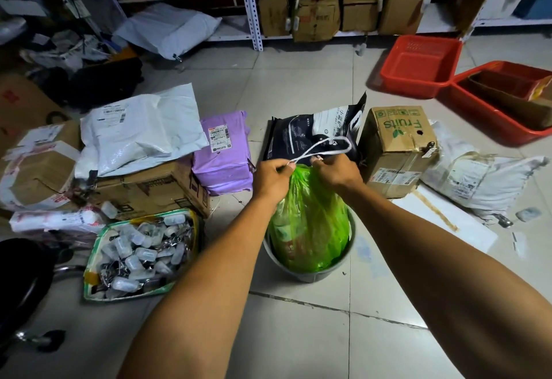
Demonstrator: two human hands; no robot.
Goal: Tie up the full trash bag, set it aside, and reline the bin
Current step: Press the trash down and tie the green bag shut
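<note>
Above the grey bin (310, 271), the left hand (273, 177) and right hand (337, 171) each pinch the white drawstring (325, 147) of the green bag (310, 223), which sits in the bin with its neck gathered. Just beyond stand a dark pouch (310, 132) and a Fruits box (397, 145), with a purple parcel (224, 151) to the left. Both forearms reach forward over the tiled floor (298, 334), red baskets (421, 65) and shelves (251, 5) behind.

- i see a pale tiled floor (298, 319), glossy, with dark grout lines.
- white perforated metal shelving (251, 5) runs along the back, its low shelf stacked with cardboard boxes (316, 17).
- two red plastic baskets (418, 65) sit on the floor at right.
- parcels and mailer bags (140, 130) are piled at left.
- the light is dim and bluish.
</note>
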